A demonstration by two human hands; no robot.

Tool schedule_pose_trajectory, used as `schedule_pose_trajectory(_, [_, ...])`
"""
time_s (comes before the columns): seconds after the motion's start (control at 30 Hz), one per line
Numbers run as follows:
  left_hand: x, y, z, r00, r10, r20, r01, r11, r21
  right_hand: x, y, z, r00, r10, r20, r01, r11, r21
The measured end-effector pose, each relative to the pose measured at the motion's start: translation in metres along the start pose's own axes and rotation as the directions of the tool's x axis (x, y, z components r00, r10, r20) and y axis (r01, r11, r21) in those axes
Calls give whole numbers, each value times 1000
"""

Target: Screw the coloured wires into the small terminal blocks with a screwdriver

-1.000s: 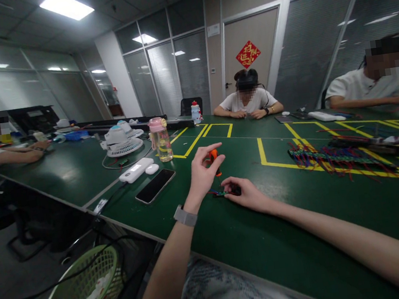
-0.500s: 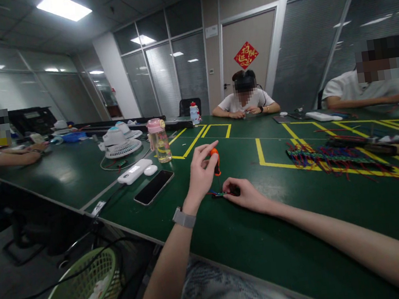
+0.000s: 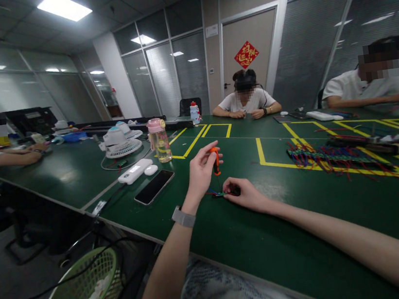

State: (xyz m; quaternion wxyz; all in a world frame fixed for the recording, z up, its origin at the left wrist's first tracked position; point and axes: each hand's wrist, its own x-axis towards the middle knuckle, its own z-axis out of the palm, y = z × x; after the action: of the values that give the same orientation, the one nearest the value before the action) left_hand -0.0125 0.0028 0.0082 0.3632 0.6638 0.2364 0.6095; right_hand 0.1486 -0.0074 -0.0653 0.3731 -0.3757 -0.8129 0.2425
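My left hand (image 3: 202,168) grips an orange-and-black screwdriver (image 3: 216,161) by its handle, which stands upright with the thin shaft pointing down. The tip of the shaft meets a small green circuit board (image 3: 218,194) lying on the green table. Red and blue wires come off the board's left side. Pinching the board's right end from that side is my right hand (image 3: 242,194), its fingers closed and low against the tabletop. A dark gap shows inside its curled fingers.
Left of my hands lie a phone (image 3: 154,187), a white power strip (image 3: 135,171) and a pink-lidded bottle (image 3: 160,142). Several wired boards (image 3: 333,156) are spread on the right near yellow tape. A green basket (image 3: 78,293) stands on the floor. Other people sit around the table.
The fingers of my left hand have shifted around the screwdriver handle, showing more of its orange. My right hand and the board stay in place.
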Motion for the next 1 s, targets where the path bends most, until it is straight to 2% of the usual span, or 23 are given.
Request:
schedule_pose_trajectory(0.13, [0,1,-1,996,68,-58,-58,986,158,0,1,0,1000,-5,-2,5,1000,1])
schedule_pose_trajectory(0.3, [0,1,1,999,-11,31,12,1000,-24,0,0,0,1000,-10,6,10,1000,7])
schedule_pose_trajectory(0.47, [0,2,0,996,71,-50,-65,990,124,0,-3,-1,1000,15,13,-15,1000,9])
schedule_pose_trajectory(0.63, [0,2,0,1000,-8,19,9,999,-36,0,-3,-1,1000,16,14,-16,1000,-5])
schedule_pose_trajectory(0.8, [-1,5,-1,995,67,-74,-53,984,173,0,-3,0,1000,6,4,-6,1000,-7])
schedule_pose_trajectory(0.93, [-1,3,-1,1000,28,-2,-28,999,37,0,-4,0,1000,10,-3,-10,1000,-22])
schedule_pose_trajectory(1.0, [-1,1,0,1000,9,-19,-9,1000,13,0,-5,0,1000,12,-7,-12,999,-39])
